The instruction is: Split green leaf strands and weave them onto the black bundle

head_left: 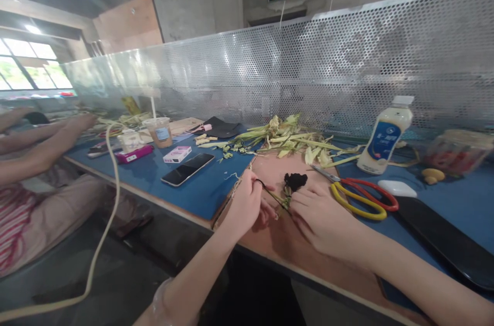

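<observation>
Above a brown board (339, 269) on the table, my left hand (247, 200) is closed, its thumb and forefinger pinching a thin black cord (262, 183). The cord runs slantwise towards my right hand (322, 218). That hand is closed round a small green stem bundle (287, 197); its fingertips are partly hidden. At the top of the bundle sits a dark, crinkled black clump (295, 181). Just right of my right hand lie scissors (363, 197) with one red and one yellow handle loop, blades pointing away to the left.
Pale green husks or leaves (293, 141) are heaped behind the board. A drink bottle (386, 136), a white case (397, 188) and a long black object (443, 238) stand or lie right. Left are a phone (188, 169), a small box (177, 154), an iced drink (159, 133) and another person's arm (50, 146).
</observation>
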`<state>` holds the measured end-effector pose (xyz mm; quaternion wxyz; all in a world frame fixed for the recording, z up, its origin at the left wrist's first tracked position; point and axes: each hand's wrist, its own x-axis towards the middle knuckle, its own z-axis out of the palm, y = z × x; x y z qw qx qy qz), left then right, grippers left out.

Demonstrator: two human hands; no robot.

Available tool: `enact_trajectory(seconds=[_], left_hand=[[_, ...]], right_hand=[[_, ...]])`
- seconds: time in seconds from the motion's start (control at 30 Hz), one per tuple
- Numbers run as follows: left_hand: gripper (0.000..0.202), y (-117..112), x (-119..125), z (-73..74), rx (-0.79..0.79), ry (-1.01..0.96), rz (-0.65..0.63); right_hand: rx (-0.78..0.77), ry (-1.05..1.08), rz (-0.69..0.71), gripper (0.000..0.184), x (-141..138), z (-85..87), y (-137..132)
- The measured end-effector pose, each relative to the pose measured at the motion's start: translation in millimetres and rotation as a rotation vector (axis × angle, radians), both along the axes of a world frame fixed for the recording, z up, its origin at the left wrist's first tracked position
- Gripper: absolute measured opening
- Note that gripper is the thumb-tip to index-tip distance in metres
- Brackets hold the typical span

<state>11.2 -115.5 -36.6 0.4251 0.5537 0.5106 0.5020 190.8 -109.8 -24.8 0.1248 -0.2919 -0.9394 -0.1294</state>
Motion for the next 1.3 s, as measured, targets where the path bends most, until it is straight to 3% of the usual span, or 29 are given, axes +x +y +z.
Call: enact_trajectory(seconds=[0.17,0.37,0.67,0.8,0.9,1.07,1.3], left_hand=[[0.007,-4.4,-2.4,9.8,-0.098,-0.324,-0.076],[0.014,-0.8,-3.2,10.3,-0.150,-0.584,-0.087],[0.010,3.1,-1.9,4.9,-0.027,-0.523,-0.011],[0.005,0.9,-3.5,7.7,0.107,-0.362,0.050],[0.012,-2.5,-5.5,10.8,0.107,-0.232,0.037],[0.027,-8.9,-11.7,10.0,0.224,-0.101,0.139],[0.033,-21.5,-10.2,17.7,0.647,0.634,0.211]], right_hand=[[-0.013,0.034,0.006,0.013,-0.3,-0.6,1.0],[-0.007,0.067,0.017,0.013,2.2,-1.5,1.3],[-0.064,0.158,0.018,0.014,4.0,0.7,1.6],[-0.309,0.362,-0.030,0.013,8.4,5.9,7.6],[-0.525,0.578,-0.052,0.009,12.0,9.4,13.2],[-0.802,0.819,-0.014,0.023,13.3,9.4,18.2],[-1.025,1.065,0.058,0.026,11.8,6.5,19.6]])
